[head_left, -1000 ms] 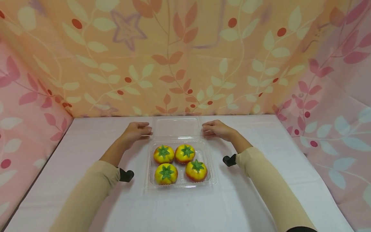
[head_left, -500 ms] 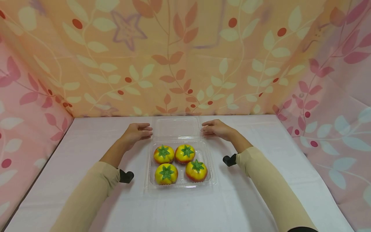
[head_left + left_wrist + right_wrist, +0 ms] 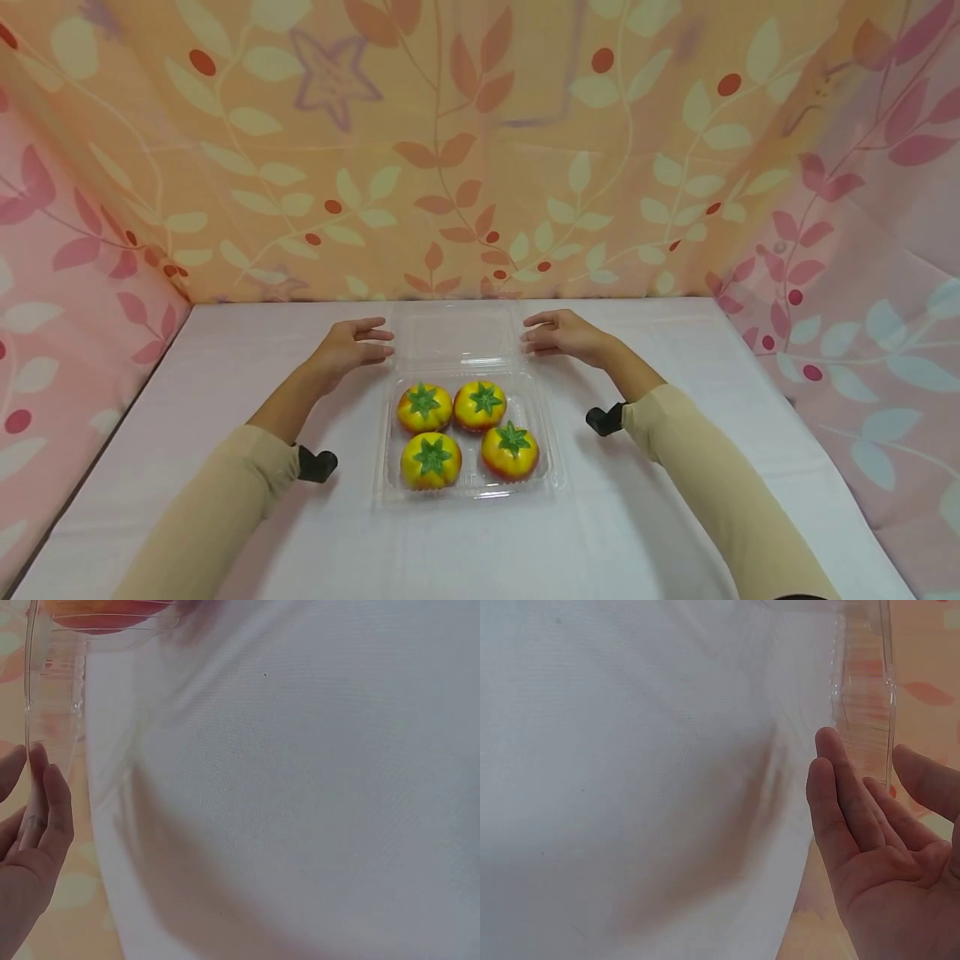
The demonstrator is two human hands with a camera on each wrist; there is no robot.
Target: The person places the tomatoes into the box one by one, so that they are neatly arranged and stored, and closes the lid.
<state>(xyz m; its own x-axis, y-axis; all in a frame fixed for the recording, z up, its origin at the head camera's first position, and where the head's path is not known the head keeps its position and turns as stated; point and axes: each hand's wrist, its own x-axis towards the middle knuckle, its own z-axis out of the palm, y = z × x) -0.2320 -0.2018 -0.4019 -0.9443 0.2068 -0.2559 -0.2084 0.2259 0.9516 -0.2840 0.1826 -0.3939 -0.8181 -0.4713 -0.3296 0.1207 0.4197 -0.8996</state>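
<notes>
A clear plastic clamshell box (image 3: 556, 479) lies with its lid (image 3: 457, 333) folded back, away from me. Several yellow-red, tomato-like fruits (image 3: 431, 461) with green star-shaped tops sit in its base. At the lid's left edge is my left hand (image 3: 347, 346); in the left wrist view its thumb and a fingertip meet on either side of the thin plastic, pinching it. My right hand (image 3: 566, 336) is at the right edge, its fingers (image 3: 825, 787) straight along one face and the thumb apart on the other. The left thumb is hidden in the head view.
A white cloth covers the table (image 3: 480, 546). Behind it hangs an orange leaf-patterned curtain (image 3: 525, 167), close behind the lid. Pink patterned cloth (image 3: 862, 333) forms the sides. A black wrist mount (image 3: 604, 419) sticks inward from the right sleeve, and another (image 3: 317, 465) from the left.
The box and its fruits have shifted slightly toward me, and the lid looks a little larger in view. The forearms have moved slightly outward; both hands stay at the lid's sides.
</notes>
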